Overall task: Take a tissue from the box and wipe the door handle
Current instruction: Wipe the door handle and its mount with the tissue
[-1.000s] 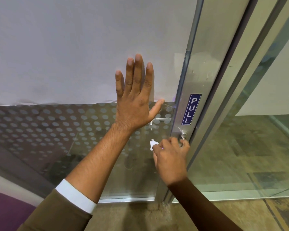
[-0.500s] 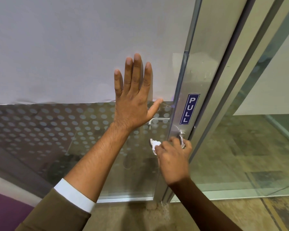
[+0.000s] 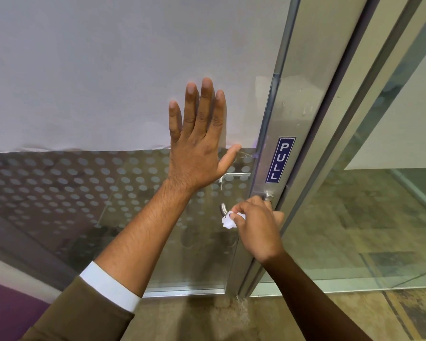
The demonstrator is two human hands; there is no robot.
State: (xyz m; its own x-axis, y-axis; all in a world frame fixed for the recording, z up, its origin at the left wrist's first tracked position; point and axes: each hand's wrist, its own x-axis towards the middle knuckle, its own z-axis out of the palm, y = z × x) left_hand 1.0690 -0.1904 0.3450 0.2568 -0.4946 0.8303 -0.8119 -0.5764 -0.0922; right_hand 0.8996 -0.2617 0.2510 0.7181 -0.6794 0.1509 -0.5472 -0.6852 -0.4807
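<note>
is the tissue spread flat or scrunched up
Scrunched up: the tissue is a small crumpled wad pinched in the right hand against the door handle.

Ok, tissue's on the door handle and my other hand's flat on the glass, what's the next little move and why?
Probably slide the crumpled white tissue along the curved silver metal door handle toward its free end. The right hand covers the stretch near the mount, while the bend at the tip is bare. The left hand, flat on the frosted glass door, can keep steadying it.
</note>
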